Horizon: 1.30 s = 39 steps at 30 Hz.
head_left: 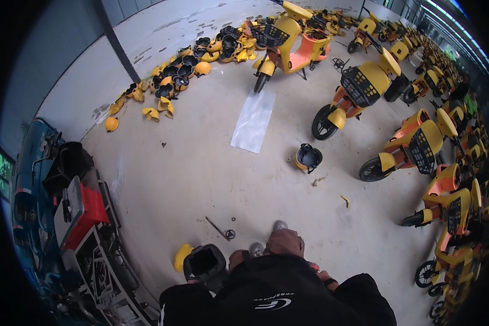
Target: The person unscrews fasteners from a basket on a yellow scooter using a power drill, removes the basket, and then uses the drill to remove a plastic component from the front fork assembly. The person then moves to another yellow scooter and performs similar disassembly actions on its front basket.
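At the lower left, a black open-topped box (pixel 218 262) is in front of me, with a rounded yellow piece (pixel 182 257) beside its far left side. Only a sliver of my left hand (pixel 192 281) shows at the box's near left edge; its fingers are hidden, so its grip cannot be made out. My right hand (pixel 327 277) is close to my body on the right, its fingers closed around a small red thing (pixel 314 267) that my black jacket mostly covers. My legs are mid-floor, one shoe ahead of the other.
Yellow scooters (pixel 364 81) line the right side and far end. Helmets (pixel 174 76) pile along the left wall; one helmet (pixel 309 157) lies mid-floor near a white sheet (pixel 254 122). A red box (pixel 86 214) sits on a metal rack at left. A rod (pixel 217 228) lies ahead.
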Motion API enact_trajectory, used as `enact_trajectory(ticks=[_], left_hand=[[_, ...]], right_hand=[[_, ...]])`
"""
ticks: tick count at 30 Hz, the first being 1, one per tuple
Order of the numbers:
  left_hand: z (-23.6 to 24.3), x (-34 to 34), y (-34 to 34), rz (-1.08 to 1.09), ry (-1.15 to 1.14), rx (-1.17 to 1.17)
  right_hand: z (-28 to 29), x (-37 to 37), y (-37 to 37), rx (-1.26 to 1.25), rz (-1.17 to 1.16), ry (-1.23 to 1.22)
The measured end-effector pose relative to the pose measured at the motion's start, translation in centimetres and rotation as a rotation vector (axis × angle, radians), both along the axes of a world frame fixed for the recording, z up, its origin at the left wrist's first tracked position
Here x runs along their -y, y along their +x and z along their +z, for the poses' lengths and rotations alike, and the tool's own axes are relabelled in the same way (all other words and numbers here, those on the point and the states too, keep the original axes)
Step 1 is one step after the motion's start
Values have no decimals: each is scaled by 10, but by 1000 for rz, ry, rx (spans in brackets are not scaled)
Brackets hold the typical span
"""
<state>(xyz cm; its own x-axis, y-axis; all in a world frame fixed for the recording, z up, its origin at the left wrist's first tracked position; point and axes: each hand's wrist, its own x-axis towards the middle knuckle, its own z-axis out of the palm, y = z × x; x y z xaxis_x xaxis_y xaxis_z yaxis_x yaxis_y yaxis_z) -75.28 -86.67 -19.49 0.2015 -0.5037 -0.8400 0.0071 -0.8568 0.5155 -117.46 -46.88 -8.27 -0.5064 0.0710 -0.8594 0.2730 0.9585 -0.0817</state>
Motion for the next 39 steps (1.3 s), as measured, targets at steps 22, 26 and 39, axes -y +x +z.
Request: enact_trajectory(ticks=[22, 26, 39], left_hand=[[14, 390, -217, -79, -87, 107], [0, 479, -252, -115, -90, 84], [8, 777, -327, -986, -534, 332]], right_hand=[[-27, 565, -362, -56, 407, -178], [-13, 643, -379, -240, 448, -179], [-68, 706, -350, 189, 167, 168]])
